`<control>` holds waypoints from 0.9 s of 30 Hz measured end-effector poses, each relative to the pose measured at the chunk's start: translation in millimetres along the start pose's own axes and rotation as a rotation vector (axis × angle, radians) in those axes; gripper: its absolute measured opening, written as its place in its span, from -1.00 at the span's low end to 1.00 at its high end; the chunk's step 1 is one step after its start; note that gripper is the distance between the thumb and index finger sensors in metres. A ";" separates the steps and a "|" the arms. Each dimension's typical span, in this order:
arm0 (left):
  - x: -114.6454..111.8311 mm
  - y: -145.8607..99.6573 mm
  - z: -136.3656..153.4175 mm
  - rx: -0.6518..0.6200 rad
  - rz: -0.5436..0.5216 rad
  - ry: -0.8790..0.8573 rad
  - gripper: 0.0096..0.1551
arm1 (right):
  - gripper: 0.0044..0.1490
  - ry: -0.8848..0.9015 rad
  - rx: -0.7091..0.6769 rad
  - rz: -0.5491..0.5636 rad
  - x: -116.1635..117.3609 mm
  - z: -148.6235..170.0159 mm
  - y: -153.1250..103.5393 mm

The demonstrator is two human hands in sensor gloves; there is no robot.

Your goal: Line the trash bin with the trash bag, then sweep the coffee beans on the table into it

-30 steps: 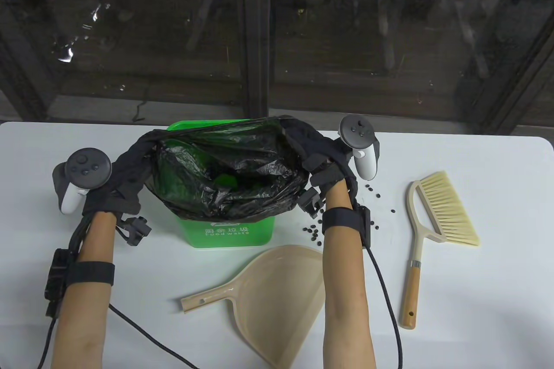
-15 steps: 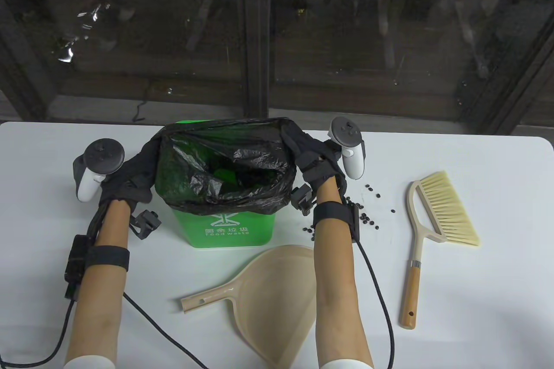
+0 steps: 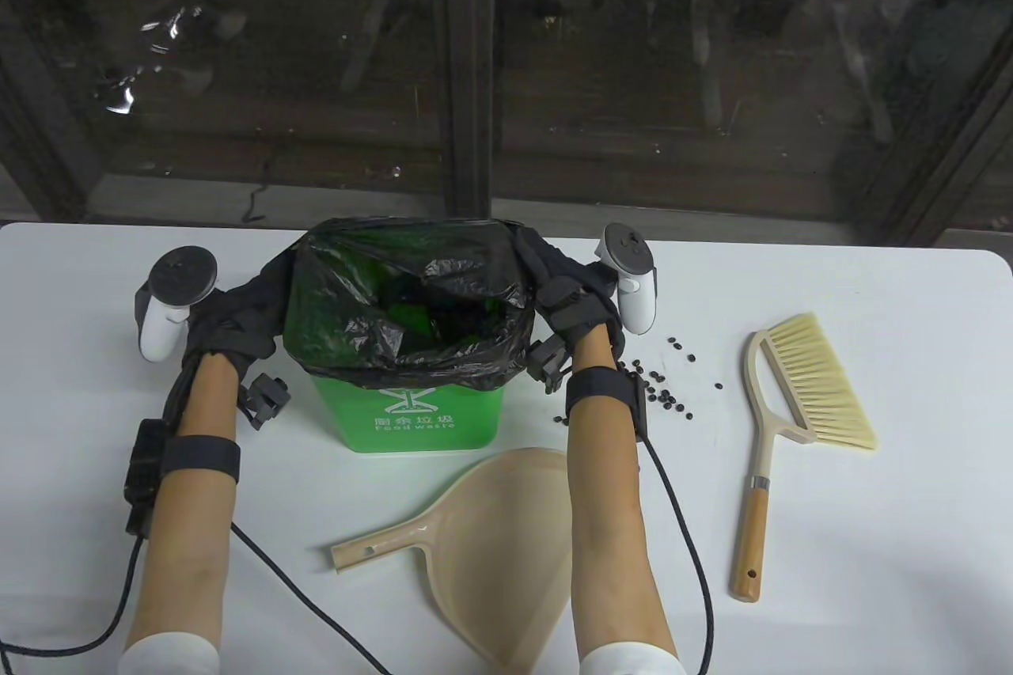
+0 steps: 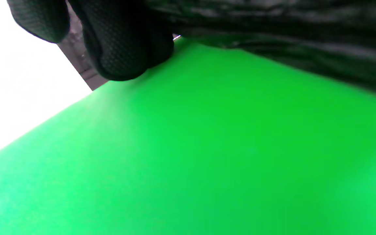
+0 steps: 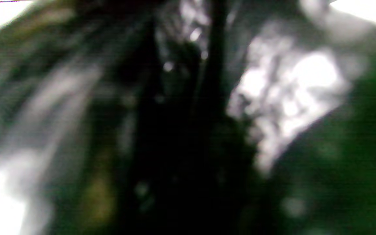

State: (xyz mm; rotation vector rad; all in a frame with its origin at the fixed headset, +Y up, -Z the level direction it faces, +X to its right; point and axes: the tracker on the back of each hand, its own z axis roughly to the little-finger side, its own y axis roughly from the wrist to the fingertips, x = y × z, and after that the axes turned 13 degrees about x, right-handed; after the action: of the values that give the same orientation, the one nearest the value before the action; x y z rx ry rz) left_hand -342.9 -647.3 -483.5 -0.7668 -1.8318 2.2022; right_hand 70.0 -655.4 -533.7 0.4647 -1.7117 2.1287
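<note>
At the bin (image 3: 427, 422) top | my left hand (image 3: 229, 323) and right hand (image 3: 574, 295) each grip the bag (image 3: 411, 311) edge over its rim | I should pull down evenly | beans (image 3: 661, 390) beside my right wrist.

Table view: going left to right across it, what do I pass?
Left hand → trash bag over the green bin → right hand → coffee beans → brush.
</note>
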 end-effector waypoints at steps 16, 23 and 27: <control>-16.5 -20.9 44.1 0.092 0.091 -0.007 -0.36 | -0.13 0.019 0.043 -0.020 1.8 39.6 -18.0; -1.6 -54.6 47.4 0.001 0.026 -0.129 -0.37 | -0.03 0.103 -0.023 -0.056 -5.1 47.2 -42.8; 1.0 -75.4 41.5 -0.048 -0.026 -0.129 -0.34 | 0.01 0.083 -0.028 -0.034 -9.9 49.0 -63.0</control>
State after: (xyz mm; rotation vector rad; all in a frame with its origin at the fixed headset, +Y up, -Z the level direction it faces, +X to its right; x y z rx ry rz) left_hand -378.1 -665.6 -407.1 -0.6191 -1.9481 2.2473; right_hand 110.0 -691.9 -474.3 0.3887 -1.6741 2.0677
